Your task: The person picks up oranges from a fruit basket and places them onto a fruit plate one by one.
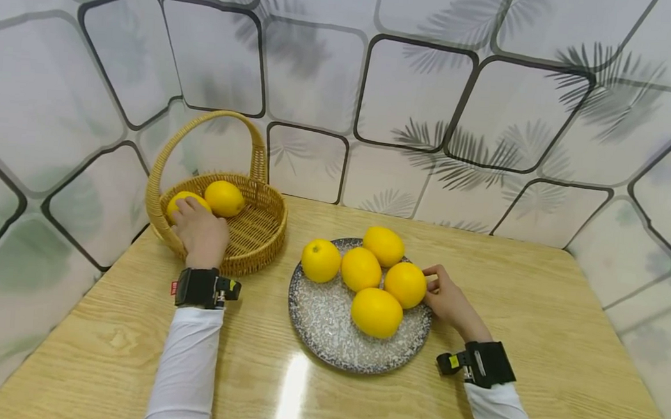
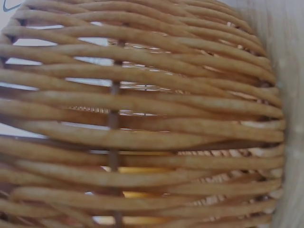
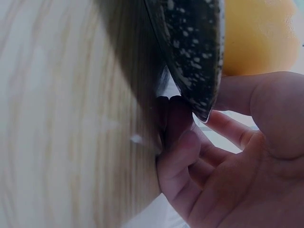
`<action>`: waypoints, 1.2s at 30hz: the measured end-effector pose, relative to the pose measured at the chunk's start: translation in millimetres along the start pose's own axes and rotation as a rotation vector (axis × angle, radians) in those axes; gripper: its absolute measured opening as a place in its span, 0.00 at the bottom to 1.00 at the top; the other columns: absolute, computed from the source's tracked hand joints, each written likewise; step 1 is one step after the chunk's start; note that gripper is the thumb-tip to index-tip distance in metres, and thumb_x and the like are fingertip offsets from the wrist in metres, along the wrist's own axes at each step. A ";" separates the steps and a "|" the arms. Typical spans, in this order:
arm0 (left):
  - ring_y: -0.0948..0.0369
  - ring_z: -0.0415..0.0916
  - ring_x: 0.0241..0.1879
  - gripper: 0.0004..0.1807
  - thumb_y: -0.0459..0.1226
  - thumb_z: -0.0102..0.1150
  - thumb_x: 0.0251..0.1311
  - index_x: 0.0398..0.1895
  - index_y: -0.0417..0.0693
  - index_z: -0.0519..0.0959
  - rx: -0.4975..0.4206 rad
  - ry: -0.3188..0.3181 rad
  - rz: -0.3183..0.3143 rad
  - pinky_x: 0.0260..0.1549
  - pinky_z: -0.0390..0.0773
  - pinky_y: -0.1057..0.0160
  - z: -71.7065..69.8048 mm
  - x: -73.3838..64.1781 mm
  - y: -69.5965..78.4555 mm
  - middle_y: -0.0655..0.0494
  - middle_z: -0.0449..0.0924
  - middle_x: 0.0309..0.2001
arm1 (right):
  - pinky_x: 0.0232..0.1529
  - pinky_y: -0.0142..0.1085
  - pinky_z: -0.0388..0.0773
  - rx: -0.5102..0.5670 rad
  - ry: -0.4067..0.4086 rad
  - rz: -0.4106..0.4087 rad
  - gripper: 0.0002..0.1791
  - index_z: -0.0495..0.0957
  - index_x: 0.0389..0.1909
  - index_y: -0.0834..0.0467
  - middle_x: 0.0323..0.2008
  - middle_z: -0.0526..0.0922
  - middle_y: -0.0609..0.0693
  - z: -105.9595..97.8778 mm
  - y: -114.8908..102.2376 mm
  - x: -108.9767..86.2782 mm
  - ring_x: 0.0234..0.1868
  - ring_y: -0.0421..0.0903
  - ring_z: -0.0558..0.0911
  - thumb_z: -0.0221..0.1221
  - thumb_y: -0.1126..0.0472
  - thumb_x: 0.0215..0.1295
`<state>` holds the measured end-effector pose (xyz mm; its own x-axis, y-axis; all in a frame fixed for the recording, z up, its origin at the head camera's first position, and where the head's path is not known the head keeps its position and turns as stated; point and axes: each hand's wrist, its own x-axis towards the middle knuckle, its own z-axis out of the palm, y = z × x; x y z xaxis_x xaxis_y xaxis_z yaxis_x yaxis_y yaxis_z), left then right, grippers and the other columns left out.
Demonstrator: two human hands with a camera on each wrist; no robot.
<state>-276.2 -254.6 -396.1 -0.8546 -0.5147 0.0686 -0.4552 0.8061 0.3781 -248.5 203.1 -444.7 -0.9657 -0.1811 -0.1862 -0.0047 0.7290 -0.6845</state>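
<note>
My left hand [image 1: 201,230] reaches over the near rim of a wicker basket [image 1: 276,238], its fingers over a yellow lemon [image 1: 202,202] at the left inside. A second lemon [image 1: 224,199] lies beside that one. In the left wrist view, the basket's woven wall [image 2: 142,99] fills most of the picture, with yellow showing through low gaps. At the right edge of a speckled grey plate [image 1: 328,324], my right hand [image 1: 448,300] holds the rim, thumb above and curled fingers below, as the right wrist view shows. The nearest lemon [image 1: 405,285] sits right by the thumb.
More lemons rest on the plate: one at left [image 1: 321,260], one at the back [image 1: 383,246], one central [image 1: 360,269] and one in front [image 1: 377,313]. The basket's tall arched handle [image 1: 168,154] rises over it. A patterned wall covering [image 1: 314,80] borders the wooden table [image 1: 536,324].
</note>
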 end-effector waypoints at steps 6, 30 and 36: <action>0.34 0.53 0.59 0.40 0.41 0.44 0.67 0.71 0.21 0.44 0.024 0.018 0.018 0.56 0.69 0.33 0.5 -1.1 -1.6 0.23 0.52 0.64 | 0.30 0.35 0.73 -0.006 -0.004 0.007 0.26 0.58 0.64 0.62 0.47 0.76 0.68 0.3 -0.3 -0.3 0.33 0.50 0.76 0.50 0.62 0.68; 0.32 0.62 0.57 0.37 0.39 0.48 0.66 0.71 0.26 0.48 -0.172 0.141 0.016 0.54 0.70 0.31 -4.6 -4.2 2.2 0.24 0.52 0.66 | 0.34 0.36 0.74 -0.029 0.004 -0.004 0.26 0.58 0.64 0.61 0.47 0.77 0.68 -0.1 0.5 -0.7 0.38 0.53 0.78 0.51 0.60 0.68; 0.32 0.47 0.66 0.40 0.44 0.51 0.65 0.71 0.26 0.52 -0.078 0.150 0.029 0.60 0.63 0.33 -3.8 -3.2 2.8 0.22 0.47 0.69 | 0.32 0.35 0.74 -0.022 0.003 -0.002 0.26 0.59 0.64 0.61 0.47 0.77 0.69 0.6 0.6 -0.8 0.37 0.53 0.78 0.51 0.60 0.67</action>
<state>-273.7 -251.8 -391.7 -0.8175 -0.5343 0.2149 -0.4055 0.7991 0.4438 -247.6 203.3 -445.4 -0.9663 -0.1806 -0.1833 -0.0119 0.7432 -0.6690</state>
